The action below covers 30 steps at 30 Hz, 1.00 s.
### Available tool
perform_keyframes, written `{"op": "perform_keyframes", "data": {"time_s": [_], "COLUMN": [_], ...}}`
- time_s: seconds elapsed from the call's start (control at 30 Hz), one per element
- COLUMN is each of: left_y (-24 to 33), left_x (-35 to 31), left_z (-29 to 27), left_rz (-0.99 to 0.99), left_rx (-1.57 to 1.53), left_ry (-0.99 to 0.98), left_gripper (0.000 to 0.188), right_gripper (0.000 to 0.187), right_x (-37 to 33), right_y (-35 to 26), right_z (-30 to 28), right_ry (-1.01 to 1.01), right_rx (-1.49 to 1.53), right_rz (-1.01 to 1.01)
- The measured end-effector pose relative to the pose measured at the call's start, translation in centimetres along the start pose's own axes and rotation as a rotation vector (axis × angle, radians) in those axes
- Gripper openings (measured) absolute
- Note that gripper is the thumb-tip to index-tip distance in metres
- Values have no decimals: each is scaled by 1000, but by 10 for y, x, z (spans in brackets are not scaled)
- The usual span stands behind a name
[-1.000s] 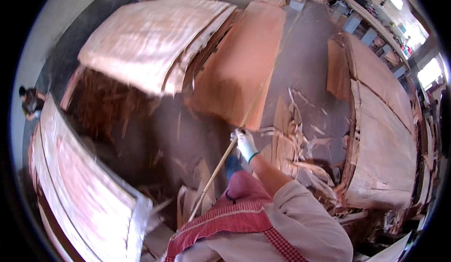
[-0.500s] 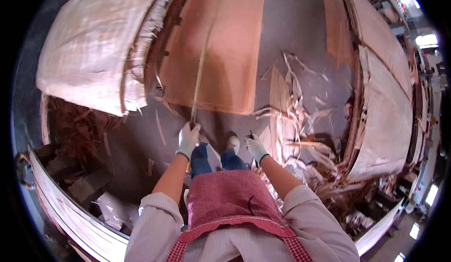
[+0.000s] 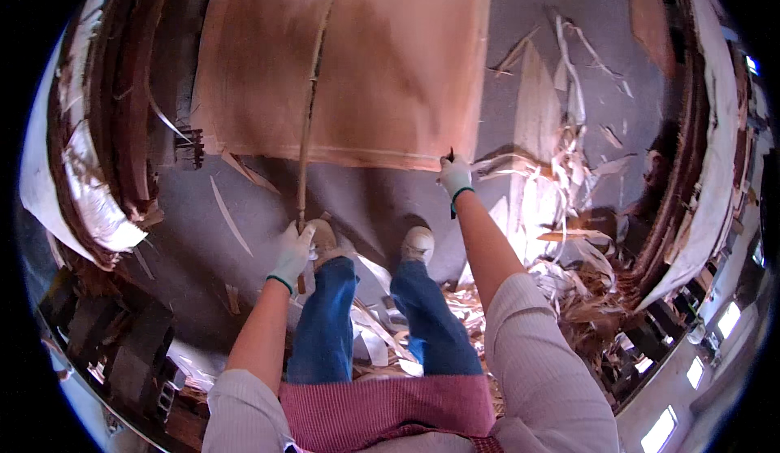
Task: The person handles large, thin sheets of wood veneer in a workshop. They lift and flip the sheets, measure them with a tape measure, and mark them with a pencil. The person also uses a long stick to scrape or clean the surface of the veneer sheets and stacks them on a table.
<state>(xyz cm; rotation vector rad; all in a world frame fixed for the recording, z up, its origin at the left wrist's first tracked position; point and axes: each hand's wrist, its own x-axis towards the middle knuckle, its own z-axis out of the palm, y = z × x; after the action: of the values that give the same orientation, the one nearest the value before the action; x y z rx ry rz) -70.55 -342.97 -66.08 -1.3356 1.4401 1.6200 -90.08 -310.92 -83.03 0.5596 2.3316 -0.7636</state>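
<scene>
My gloved left hand [image 3: 292, 250] is closed round the near end of a long thin wooden stick [image 3: 313, 87]. The stick points away from me and passes over a large reddish-brown wood veneer sheet [image 3: 390, 71] on the floor. My gloved right hand [image 3: 456, 175] is at the sheet's near right corner, fingers closed. A small dark tip pokes out above these fingers; what it belongs to is too small to tell. Both white gloves have green cuffs.
Stacks of veneer stand at the left [image 3: 89, 185] and right [image 3: 699, 177]. Torn veneer strips [image 3: 536, 128] litter the grey floor right of the sheet, with more scraps [image 3: 390, 323] around my legs. Dark blocks [image 3: 130, 339] sit at the lower left. My shoes [image 3: 418, 244] are just short of the sheet.
My view has tipped down and the sheet looks nearer. My right hand has moved forward to the sheet's near right corner. My left hand still holds the stick, now lower and further left.
</scene>
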Motion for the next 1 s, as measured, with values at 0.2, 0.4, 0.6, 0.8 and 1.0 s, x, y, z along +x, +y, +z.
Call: {"op": "perform_keyframes", "data": {"time_s": [0.2,0.4,0.6,0.8,1.0], "left_y": [-66,-28,-27,20,-19], "left_x": [23,-30,-96,-114,-101], "left_z": [-37,1,0,8,28], "left_rz": [-4,237,214,142,200], "left_rx": [13,428,660,635,680], "left_ry": [126,231,318,311,266], "left_gripper": [35,42,37,34,44], "right_gripper": [31,30,17,26,24], "right_x": [-26,-69,-188,-329,-407], "right_y": [-43,-24,-142,-356,-434], "right_z": [60,-57,-131,-132,-64], "right_ry": [36,132,64,-211,-267], "right_rx": [-232,-56,-56,-257,-301], "right_rz": [-254,-164,-717,-938,-1007]}}
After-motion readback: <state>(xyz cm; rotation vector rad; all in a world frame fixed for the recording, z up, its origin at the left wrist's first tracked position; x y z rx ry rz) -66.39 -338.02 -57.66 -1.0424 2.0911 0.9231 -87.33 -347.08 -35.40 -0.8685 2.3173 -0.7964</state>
